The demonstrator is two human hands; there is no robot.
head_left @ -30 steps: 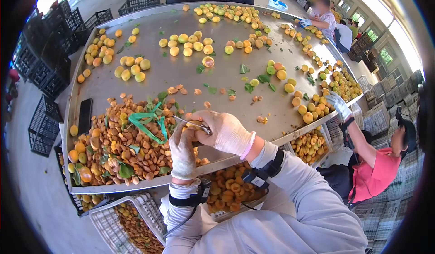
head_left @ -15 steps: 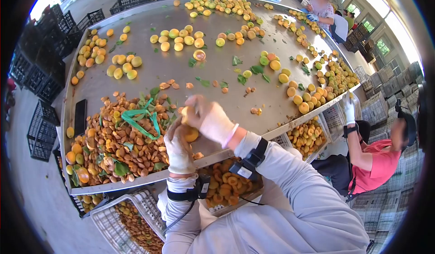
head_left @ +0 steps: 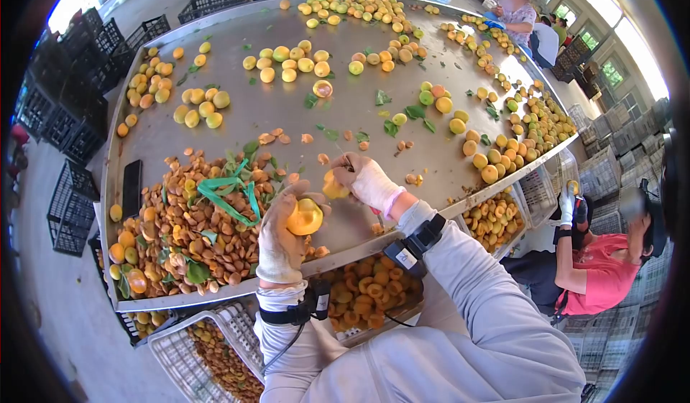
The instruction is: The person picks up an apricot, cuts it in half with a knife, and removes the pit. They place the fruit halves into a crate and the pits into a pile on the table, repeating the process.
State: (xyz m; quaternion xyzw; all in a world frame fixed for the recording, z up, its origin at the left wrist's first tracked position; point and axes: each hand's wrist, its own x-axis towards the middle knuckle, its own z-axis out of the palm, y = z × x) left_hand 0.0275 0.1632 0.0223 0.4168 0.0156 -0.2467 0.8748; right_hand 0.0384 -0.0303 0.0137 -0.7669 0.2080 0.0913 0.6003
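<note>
My left hand [head_left: 282,234], in a whitish glove, is closed round a yellow-orange apricot piece [head_left: 305,217] near the table's front edge. Just to its right, my right hand [head_left: 365,182] is gloved too, with fingers pinched on another apricot piece [head_left: 334,185]; a small part of a tool may show at the fingers, too unclear to name. Left of my hands lies a large heap of brown apricot pits [head_left: 208,248] with a green ribbon [head_left: 228,191] on top. Below the table edge stands a crate of apricot halves [head_left: 370,288].
Whole apricots [head_left: 291,62] lie in groups over the metal table [head_left: 251,126]. A black phone [head_left: 131,189] rests at the left. A person in a red shirt [head_left: 600,277] sits at the right; others are farther back. A white crate of pits [head_left: 215,360] stands below left.
My hands have moved apart, the right one to the right with an apricot piece. The left hand has turned, showing its piece. The red-shirted person's gloved hand now holds a fruit piece.
</note>
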